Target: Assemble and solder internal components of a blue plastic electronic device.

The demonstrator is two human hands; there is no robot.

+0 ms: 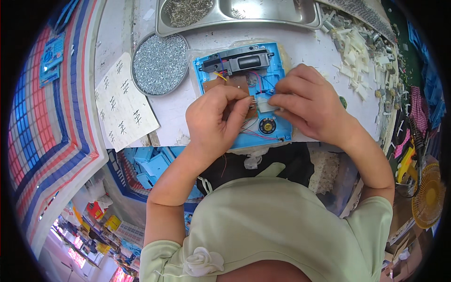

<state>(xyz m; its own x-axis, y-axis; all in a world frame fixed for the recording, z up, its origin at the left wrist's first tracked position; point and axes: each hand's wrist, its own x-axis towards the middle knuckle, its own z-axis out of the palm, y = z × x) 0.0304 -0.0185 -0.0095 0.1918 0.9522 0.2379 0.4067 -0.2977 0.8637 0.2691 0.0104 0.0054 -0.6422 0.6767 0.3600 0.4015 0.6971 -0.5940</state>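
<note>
A blue plastic casing [283, 127] lies open on the table in front of me, its inside facing up. Fitted in it are a black part [249, 62] along the far side, a brown circuit board [238, 82] and a small round speaker [267, 125], with thin coloured wires between. My left hand [213, 117] is over the casing's left half, thumb and forefinger pinched at the circuit board's edge; whatever is between them is too small to name. My right hand [314, 105] reaches in from the right, fingers closed on a small white plastic piece [266, 104] near the left fingertips.
A round tray of silvery screws [160, 64] stands to the left, by a sheet with handwriting [126, 105]. At the back is a metal tray [277, 19] with small metal parts. White plastic parts [354, 58] are heaped on the right. Blue casings [152, 165] lie below the table's edge.
</note>
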